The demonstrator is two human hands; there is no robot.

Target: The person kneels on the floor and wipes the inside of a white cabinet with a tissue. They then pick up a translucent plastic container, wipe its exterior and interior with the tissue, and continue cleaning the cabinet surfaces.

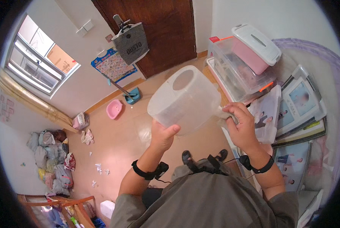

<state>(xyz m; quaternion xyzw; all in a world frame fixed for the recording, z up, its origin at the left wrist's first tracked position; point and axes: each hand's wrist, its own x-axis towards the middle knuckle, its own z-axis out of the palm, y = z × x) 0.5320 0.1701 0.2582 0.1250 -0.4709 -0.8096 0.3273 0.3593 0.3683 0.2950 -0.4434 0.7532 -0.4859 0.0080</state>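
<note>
A translucent white plastic bin (194,100) with rounded sides is held up in front of me, tilted, and an oval opening shows in its upper face. My left hand (164,133) grips its lower left edge, thumb on the near side and the other fingers hidden beneath. At the bin's right side, my right hand (240,123) is closed on a crumpled whitish cloth or tissue (224,113), mostly covered by the fingers. The cloth lies against or very near the bin's wall; I cannot tell whether it touches.
To the right stand stacked storage boxes (240,72) and framed photos (301,100). Bagged items (52,159) are heaped along the left wall. A pink basin (114,109) and a blue dustpan (132,96) sit on the floor near the brown door (166,34). Paper scraps (98,168) lie at left.
</note>
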